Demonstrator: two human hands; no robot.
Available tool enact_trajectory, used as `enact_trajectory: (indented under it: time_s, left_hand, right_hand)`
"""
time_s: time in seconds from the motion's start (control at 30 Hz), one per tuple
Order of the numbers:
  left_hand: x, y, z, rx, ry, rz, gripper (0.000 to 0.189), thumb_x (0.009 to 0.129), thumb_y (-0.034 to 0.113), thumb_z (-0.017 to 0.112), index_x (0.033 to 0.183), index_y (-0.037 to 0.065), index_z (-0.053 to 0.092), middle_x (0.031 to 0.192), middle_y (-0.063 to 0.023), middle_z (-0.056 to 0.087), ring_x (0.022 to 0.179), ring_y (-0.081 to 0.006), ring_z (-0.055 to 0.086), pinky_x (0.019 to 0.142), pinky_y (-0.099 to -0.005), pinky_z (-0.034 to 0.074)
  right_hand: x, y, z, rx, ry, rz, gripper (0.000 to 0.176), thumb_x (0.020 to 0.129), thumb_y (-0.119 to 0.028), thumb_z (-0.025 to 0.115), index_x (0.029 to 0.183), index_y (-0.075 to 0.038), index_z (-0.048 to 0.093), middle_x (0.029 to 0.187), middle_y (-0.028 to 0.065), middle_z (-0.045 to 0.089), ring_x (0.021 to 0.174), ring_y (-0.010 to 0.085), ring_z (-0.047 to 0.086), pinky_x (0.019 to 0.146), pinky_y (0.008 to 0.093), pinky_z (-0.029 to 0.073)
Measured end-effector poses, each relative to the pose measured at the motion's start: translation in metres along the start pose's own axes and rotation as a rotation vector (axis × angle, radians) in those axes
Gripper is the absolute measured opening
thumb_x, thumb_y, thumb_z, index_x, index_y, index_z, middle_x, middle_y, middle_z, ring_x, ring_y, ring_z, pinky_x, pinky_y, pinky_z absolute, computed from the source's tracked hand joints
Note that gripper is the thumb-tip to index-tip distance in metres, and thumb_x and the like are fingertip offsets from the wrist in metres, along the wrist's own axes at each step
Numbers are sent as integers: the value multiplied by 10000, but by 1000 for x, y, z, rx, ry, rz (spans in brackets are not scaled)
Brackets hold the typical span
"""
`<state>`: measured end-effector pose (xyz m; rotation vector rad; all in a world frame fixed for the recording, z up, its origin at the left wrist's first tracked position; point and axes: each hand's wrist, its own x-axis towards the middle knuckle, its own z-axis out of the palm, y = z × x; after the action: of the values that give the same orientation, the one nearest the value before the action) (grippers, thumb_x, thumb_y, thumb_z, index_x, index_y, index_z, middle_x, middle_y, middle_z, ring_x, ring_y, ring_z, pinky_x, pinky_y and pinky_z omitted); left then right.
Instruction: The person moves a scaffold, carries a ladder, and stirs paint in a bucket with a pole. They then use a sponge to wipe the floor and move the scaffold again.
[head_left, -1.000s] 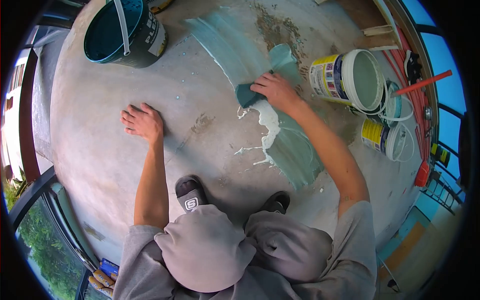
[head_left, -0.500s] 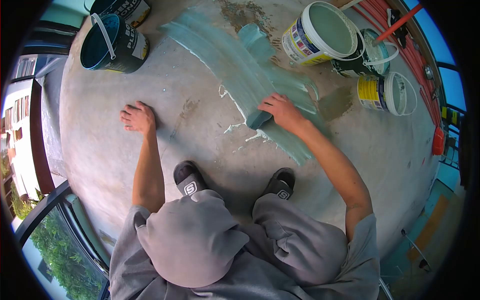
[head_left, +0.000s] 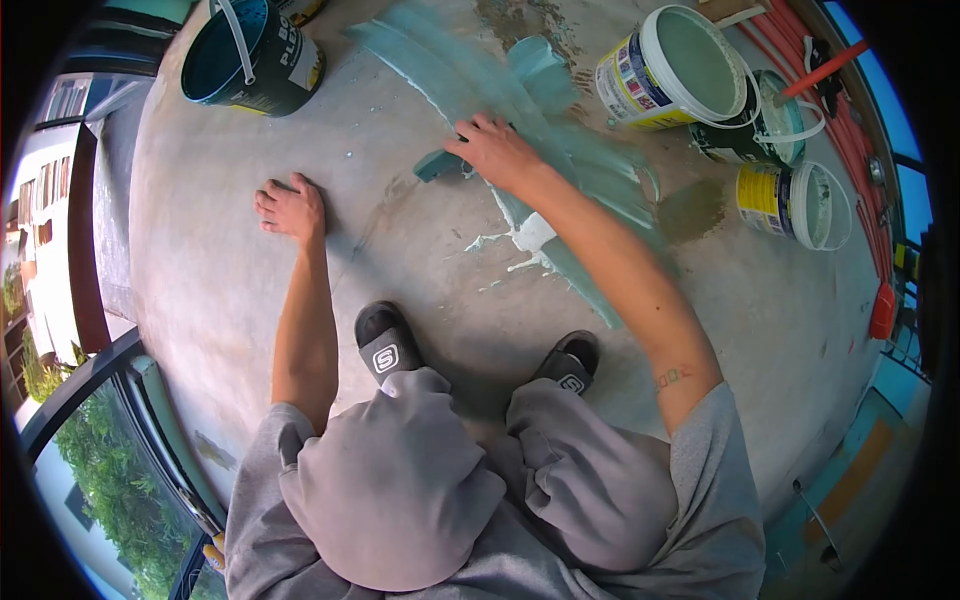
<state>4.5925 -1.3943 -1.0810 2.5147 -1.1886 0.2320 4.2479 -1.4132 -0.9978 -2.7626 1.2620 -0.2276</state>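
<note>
My right hand (head_left: 495, 152) is closed round a flat, dark blue-green trowel (head_left: 437, 165), part of which is hidden under the fingers. It works at the left border of a wet, pale-green coating (head_left: 600, 160) spread in streaks over the concrete floor (head_left: 400, 255). A whitish blob of coating (head_left: 535, 232) and some thin drips lie behind the trowel, nearer my feet. Off to the left, my left hand (head_left: 290, 207) rests on bare floor with its fingers apart and holds nothing.
A dark bucket (head_left: 255, 60) stands at the upper left. On the right are a large white bucket (head_left: 690, 65), a dark-bodied pail (head_left: 780, 125) with a red stick, and a smaller pail (head_left: 810, 205). Red tubes (head_left: 855, 150) run along the right side. My sandals (head_left: 385, 340) are close by.
My right hand has moved the trowel up and left along the coating's border, exposing a whitish blob where it was. My left hand stays on the floor; the view has shifted slightly.
</note>
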Motion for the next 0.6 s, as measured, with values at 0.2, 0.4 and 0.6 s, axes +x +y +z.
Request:
enact_trajectory:
  time_s: [0.2, 0.4, 0.6]
  left_hand:
    - [2, -1, 2, -6, -1, -13, 577, 851, 443, 516, 1269, 48, 463, 1405, -184, 358, 1351, -347, 250, 1045, -612, 178]
    - [-17, 7, -15, -276, -42, 189, 534, 827, 315, 600, 1256, 21, 483, 1380, -199, 383, 1308, -362, 312, 1053, -561, 209]
    - [-169, 129, -131, -851, -835, 868, 346, 808, 109, 645, 1120, -14, 561, 1198, -183, 532, 1138, -363, 489, 974, -405, 402]
  right_hand:
    - [-51, 3, -2, 167, -147, -156, 149, 786, -76, 544, 921, -125, 587, 1052, 40, 551, 1073, 270, 497, 922, 421, 435]
    - [-101, 10, -14, 173, -119, -111, 169, 786, -84, 536, 912, -149, 628, 1030, 35, 555, 1054, 260, 518, 917, 409, 436]
    - [-119, 20, -25, 197, -127, -39, 214, 813, -94, 528, 985, -159, 638, 1073, 40, 548, 1090, 265, 511, 907, 410, 461]
